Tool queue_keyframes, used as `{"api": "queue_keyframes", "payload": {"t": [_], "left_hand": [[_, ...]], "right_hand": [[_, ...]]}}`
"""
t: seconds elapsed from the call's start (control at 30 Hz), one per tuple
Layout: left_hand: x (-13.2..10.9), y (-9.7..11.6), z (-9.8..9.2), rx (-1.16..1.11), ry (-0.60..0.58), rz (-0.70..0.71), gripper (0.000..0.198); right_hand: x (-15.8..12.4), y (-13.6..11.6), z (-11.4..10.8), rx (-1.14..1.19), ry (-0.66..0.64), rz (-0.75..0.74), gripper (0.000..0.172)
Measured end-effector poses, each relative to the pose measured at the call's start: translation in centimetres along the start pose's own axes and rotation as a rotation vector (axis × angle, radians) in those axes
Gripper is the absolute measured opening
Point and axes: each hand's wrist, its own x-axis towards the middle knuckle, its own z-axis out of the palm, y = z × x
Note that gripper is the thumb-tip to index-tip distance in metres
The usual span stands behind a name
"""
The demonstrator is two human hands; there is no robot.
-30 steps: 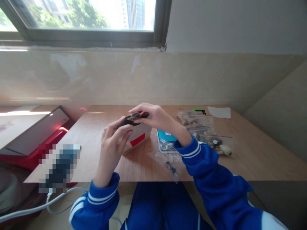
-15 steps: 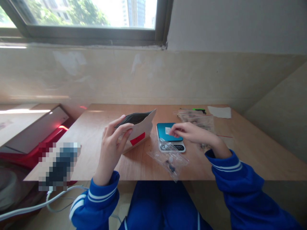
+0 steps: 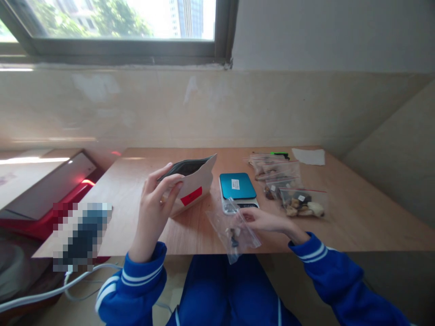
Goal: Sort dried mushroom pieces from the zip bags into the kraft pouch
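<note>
Zip bag [image 3: 231, 232], right hand [image 3: 265, 220] touching, palm down

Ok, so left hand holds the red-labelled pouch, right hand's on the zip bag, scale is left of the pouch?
No: the head view shows the digital scale right of the red-labelled pouch, not left. The left hand holds it, the right hand is on the zip bag.

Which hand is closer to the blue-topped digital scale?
Right: the right hand is just in front of the scale, on a clear zip bag. The left hand is farther left, holding a white pouch up.
</note>
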Motion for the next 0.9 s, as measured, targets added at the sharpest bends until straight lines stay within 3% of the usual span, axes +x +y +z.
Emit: {"api": "queue_keyframes", "payload": {"t": [0.2,0.33,0.53,0.7,0.8,0.9], "left_hand": [[-0.1,0.0,-0.1,-0.005,-0.01,-0.003,0.019],[-0.1,0.1,-0.1,-0.015,-0.01,-0.019,0.018],[-0.1,0.1,-0.1,0.0,-0.001,0.001,0.018],[-0.1,-0.2,0.1,0.013,0.017,0.028,0.017],[-0.2,-0.3,0.3,0.009,0.03,0.028,0.017],[-0.2,-0.2,0.3,0.007,0.029,0.025,0.018]], "right_hand": [[0.7,1.5,2.1,-0.149,-0.111,-0.139,0.044],[0.9,1.2,2.5,-0.365,-0.041,-0.202,0.029],[0.5,-0.3,2.4,-0.447,0.083,-0.071,0.006],[-1.1,-4.2,-0.1,-0.742,0.216,0.021,0.01],[-1.6,-7.8,-1.8,-0.804,0.367,-0.025,0.002],[-1.4,-11.3,-2.7,-0.806,0.479,-0.123,0.006]]}}
